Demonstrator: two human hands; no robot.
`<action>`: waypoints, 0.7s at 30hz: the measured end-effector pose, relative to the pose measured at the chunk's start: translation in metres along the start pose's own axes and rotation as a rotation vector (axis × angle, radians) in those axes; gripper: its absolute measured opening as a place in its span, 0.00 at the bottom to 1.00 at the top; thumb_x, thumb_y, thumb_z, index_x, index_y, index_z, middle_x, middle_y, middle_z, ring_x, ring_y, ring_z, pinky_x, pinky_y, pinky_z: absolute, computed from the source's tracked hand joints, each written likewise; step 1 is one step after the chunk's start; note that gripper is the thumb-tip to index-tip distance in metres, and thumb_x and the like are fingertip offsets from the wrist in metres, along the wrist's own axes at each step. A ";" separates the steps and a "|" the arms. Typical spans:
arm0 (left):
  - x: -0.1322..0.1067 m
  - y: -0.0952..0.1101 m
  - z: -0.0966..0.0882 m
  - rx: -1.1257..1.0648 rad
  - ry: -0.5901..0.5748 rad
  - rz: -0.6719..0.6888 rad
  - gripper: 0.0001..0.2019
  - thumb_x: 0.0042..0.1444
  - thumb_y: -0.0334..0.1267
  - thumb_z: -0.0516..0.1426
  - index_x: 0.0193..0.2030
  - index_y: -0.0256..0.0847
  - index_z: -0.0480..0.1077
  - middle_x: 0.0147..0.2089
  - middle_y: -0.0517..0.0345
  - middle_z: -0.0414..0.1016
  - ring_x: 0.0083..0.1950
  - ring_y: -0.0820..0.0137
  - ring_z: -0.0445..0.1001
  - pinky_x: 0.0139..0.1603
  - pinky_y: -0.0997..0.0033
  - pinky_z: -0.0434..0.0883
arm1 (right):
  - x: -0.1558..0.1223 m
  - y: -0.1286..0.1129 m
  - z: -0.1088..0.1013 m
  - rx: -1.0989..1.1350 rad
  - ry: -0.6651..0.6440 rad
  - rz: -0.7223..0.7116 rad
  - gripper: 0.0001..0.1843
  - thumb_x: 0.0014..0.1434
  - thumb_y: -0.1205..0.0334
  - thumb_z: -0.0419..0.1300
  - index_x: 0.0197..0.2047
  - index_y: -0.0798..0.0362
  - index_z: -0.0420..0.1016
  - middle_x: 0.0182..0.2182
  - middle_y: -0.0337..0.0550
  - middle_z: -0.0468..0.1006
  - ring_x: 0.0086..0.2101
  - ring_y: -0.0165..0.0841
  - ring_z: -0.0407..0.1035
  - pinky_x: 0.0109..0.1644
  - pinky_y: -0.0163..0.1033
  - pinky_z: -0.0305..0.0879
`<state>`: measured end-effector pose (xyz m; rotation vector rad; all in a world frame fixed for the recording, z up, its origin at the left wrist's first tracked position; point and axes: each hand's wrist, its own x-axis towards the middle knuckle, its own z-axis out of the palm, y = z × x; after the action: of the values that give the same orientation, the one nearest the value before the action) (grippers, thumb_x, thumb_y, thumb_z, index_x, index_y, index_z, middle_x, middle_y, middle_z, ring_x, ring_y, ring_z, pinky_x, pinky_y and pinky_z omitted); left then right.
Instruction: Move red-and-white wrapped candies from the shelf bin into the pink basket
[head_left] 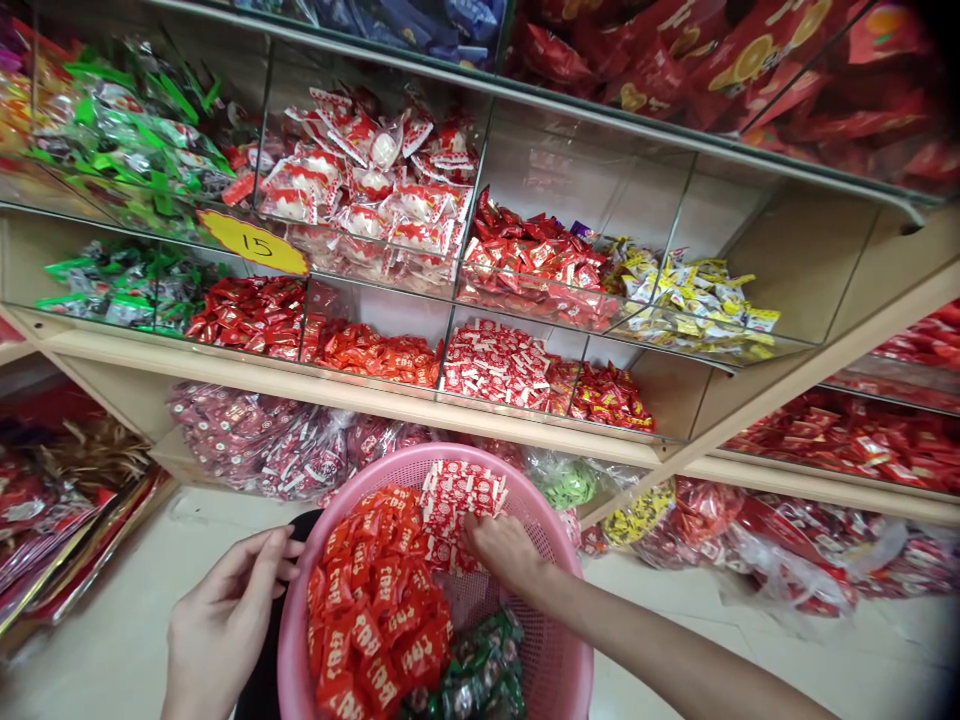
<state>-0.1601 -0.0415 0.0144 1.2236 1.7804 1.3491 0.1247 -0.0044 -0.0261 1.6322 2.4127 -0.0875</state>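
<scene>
Here, red-and-white wrapped candies (pixel 459 495) lie in the pink basket (pixel 291 640), just left of the nearer right hand (pixel 506 552); I cannot tell whether its curled fingers grip any. The left hand (pixel 229 605), relaxed and empty, hovers beside the rim.

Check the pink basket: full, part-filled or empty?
Part-filled. The pink basket holds orange-red packets, red-and-white packets and green packets, yet bare mesh wall shows beside them, below the right hand.
</scene>
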 end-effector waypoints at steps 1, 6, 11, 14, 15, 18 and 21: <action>0.000 -0.001 0.000 0.002 -0.005 -0.001 0.18 0.47 0.53 0.56 0.36 0.40 0.72 0.31 0.57 0.77 0.28 0.70 0.73 0.29 0.73 0.74 | 0.000 0.000 0.000 -0.028 0.009 -0.015 0.08 0.59 0.71 0.51 0.38 0.56 0.70 0.27 0.48 0.77 0.30 0.38 0.73 0.29 0.37 0.64; -0.001 0.002 0.000 -0.011 0.000 -0.020 0.18 0.46 0.53 0.56 0.35 0.40 0.72 0.30 0.57 0.77 0.28 0.70 0.74 0.29 0.72 0.74 | 0.001 -0.002 -0.007 -0.065 -0.024 -0.049 0.09 0.53 0.75 0.56 0.39 0.56 0.70 0.26 0.46 0.76 0.30 0.35 0.72 0.30 0.35 0.64; -0.002 0.010 0.000 -0.020 0.020 -0.023 0.18 0.44 0.54 0.57 0.33 0.41 0.72 0.28 0.59 0.77 0.26 0.70 0.74 0.28 0.71 0.74 | 0.003 -0.002 -0.010 -0.009 -0.023 0.018 0.11 0.58 0.66 0.54 0.46 0.53 0.67 0.27 0.45 0.76 0.30 0.35 0.72 0.29 0.35 0.64; -0.002 0.012 0.000 -0.015 0.012 -0.014 0.18 0.43 0.54 0.57 0.32 0.41 0.72 0.29 0.58 0.77 0.26 0.69 0.74 0.29 0.70 0.75 | 0.001 -0.004 -0.016 0.006 -0.014 0.032 0.13 0.60 0.60 0.53 0.48 0.52 0.65 0.29 0.45 0.76 0.30 0.35 0.72 0.30 0.35 0.64; -0.001 0.011 -0.001 -0.011 0.006 -0.010 0.18 0.43 0.54 0.57 0.32 0.41 0.72 0.29 0.58 0.77 0.26 0.69 0.74 0.29 0.70 0.75 | -0.001 -0.004 -0.021 0.009 0.007 0.033 0.14 0.60 0.58 0.52 0.48 0.53 0.65 0.29 0.46 0.76 0.30 0.36 0.72 0.30 0.36 0.64; 0.001 0.003 -0.002 0.014 -0.010 0.007 0.19 0.44 0.55 0.56 0.33 0.41 0.72 0.30 0.57 0.77 0.26 0.69 0.74 0.28 0.71 0.75 | -0.002 0.007 -0.051 0.035 0.098 0.038 0.18 0.62 0.51 0.48 0.46 0.56 0.65 0.28 0.47 0.76 0.30 0.38 0.72 0.29 0.37 0.63; 0.004 -0.006 -0.001 0.038 -0.027 0.033 0.18 0.45 0.55 0.56 0.34 0.42 0.73 0.31 0.58 0.78 0.27 0.69 0.74 0.27 0.72 0.75 | 0.006 0.036 -0.095 0.060 0.224 0.102 0.18 0.64 0.52 0.44 0.45 0.55 0.64 0.28 0.46 0.76 0.30 0.36 0.72 0.30 0.35 0.61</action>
<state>-0.1645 -0.0386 0.0091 1.2910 1.7819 1.3158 0.1416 0.0315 0.0683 1.8799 2.5029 0.0422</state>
